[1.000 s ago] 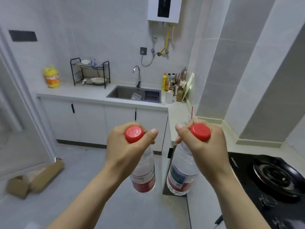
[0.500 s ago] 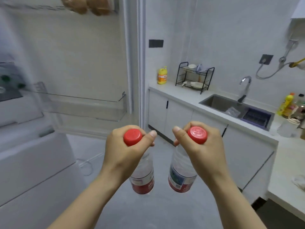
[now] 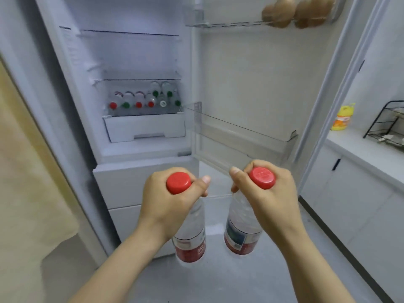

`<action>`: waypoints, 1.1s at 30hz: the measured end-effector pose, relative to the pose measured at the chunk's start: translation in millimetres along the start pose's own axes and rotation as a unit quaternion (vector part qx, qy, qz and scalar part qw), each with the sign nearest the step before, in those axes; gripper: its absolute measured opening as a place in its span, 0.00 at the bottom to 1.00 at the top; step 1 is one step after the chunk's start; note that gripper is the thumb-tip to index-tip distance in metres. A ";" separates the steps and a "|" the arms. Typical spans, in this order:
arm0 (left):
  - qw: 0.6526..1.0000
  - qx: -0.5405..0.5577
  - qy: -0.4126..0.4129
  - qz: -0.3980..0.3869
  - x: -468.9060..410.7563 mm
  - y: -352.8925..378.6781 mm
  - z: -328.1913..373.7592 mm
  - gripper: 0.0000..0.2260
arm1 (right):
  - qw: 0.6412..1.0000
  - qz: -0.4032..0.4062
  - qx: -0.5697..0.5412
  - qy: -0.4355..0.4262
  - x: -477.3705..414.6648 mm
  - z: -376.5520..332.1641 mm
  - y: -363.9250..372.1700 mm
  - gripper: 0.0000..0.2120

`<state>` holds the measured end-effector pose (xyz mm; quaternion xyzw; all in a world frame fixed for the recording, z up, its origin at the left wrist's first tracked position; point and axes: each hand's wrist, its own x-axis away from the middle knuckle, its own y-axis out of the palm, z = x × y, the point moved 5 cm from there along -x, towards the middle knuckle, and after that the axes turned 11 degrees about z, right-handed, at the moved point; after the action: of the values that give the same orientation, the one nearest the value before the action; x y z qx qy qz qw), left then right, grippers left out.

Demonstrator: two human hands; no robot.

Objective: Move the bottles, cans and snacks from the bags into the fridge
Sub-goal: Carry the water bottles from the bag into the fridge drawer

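Observation:
My left hand point(image 3: 168, 200) grips the neck of a clear water bottle point(image 3: 190, 243) with a red cap and red label, hanging upright. My right hand point(image 3: 269, 197) grips a second red-capped water bottle point(image 3: 240, 235) the same way, beside the first. Both hang in front of the open fridge point(image 3: 140, 119), below its fresh-food compartment. Several bottles point(image 3: 144, 99) with red, green and white caps lie on the lowest shelf above a white drawer point(image 3: 144, 127). The two upper shelves hold nothing.
The fridge door point(image 3: 258, 84) stands open to the right, with a bare clear bin point(image 3: 244, 136) and brown round items point(image 3: 299, 12) in its top rack. A white counter point(image 3: 367, 149) at right carries a yellow jug point(image 3: 342, 117) and a black wire rack point(image 3: 391, 125). Grey floor lies below.
The view has swung left from the sink counter to face the open fridge interior. Both hands keep gripping their bottles in the same pose.

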<state>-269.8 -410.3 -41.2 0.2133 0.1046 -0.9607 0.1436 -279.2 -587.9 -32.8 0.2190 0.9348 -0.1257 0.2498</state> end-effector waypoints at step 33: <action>0.989 -0.037 0.049 0.136 -264.5 -145.3 -117.0 0.15 | 0.992 -0.091 -0.086 -0.013 -137.8 7.7 307.6 0.15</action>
<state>-42.4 -182.3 -8.3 0.2674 0.1165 -0.9159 0.2757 -23.4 -369.9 -6.0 0.1090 0.9548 -0.0696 0.2675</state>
